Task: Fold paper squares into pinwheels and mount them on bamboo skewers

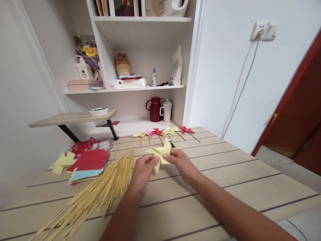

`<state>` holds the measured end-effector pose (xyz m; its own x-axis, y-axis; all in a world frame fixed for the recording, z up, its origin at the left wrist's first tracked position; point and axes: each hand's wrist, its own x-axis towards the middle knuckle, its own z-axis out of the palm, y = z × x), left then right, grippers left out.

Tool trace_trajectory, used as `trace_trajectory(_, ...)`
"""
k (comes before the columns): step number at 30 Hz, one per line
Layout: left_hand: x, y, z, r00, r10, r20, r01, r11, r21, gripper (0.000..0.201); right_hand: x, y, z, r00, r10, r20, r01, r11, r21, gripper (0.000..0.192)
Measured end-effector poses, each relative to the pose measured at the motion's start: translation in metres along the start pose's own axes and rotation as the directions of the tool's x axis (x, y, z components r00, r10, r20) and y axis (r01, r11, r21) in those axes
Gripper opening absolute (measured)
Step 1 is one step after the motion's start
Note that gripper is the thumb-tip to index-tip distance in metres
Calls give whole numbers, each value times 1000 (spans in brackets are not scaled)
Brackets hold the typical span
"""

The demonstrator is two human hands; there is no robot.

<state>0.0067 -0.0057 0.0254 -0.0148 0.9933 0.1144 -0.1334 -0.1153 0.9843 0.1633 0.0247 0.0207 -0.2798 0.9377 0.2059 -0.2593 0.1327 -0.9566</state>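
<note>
A pale yellow paper pinwheel (164, 151), without a stick that I can see, is held up above the wooden table (225, 160). My left hand (143, 171) pinches its lower left part between thumb and fingers. On its right side, my right hand (181, 163) grips the paper, the thumb pressed near the centre. Left of my left hand lies a loose spread of thin wooden sticks (105, 182). Behind the hands, several finished pinwheels (157, 131) in yellow, pink and red lie on their sticks in a row. A small dark object (172, 144) is partly hidden behind the held pinwheel.
Red and blue paper sheets (91, 164) are stacked at the left, beside a cut yellow paper piece (62, 162). A clear container (106, 144) sits behind them, near a small raised shelf (75, 117). A red jug (155, 109) and a cup (166, 110) stand at the back.
</note>
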Motion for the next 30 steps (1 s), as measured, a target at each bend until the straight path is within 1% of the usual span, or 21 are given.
trace_trajectory(4,1,-3,-1,996,-10,-84,7,999,-31,27,-1,-2,4,1000,18,0,-18,1000,6,35)
trace_trajectory(9,5,-12,-2,989,-42,-143,31,996,-80,32,-1,3,6,1000,13,5,-13,1000,16,34)
trace_trajectory(13,6,-15,-3,976,-80,-201,56,991,-121,33,2,9,8,1000,3,22,-4,999,44,38)
trace_trajectory(17,7,-14,-5,962,-84,-261,46,988,-149,33,9,12,11,997,57,48,-61,995,81,35)
trace_trajectory(21,11,-14,-9,944,-58,-326,-3,983,-184,32,22,14,17,992,116,49,-121,988,97,35)
trace_trajectory(23,13,-16,-13,934,-52,-354,-16,982,-188,32,29,17,21,992,123,31,-126,986,109,36)
trace_trajectory(26,16,-18,-19,920,-64,-386,-15,980,-198,31,36,23,24,993,102,-54,-94,988,125,40)
trace_trajectory(28,17,-20,-23,917,-76,-392,-6,979,-205,29,38,26,23,992,72,-100,-61,992,113,46)
trace_trajectory(30,18,-20,-26,911,-85,-404,1,979,-205,27,38,27,19,991,53,-125,-40,994,103,47)
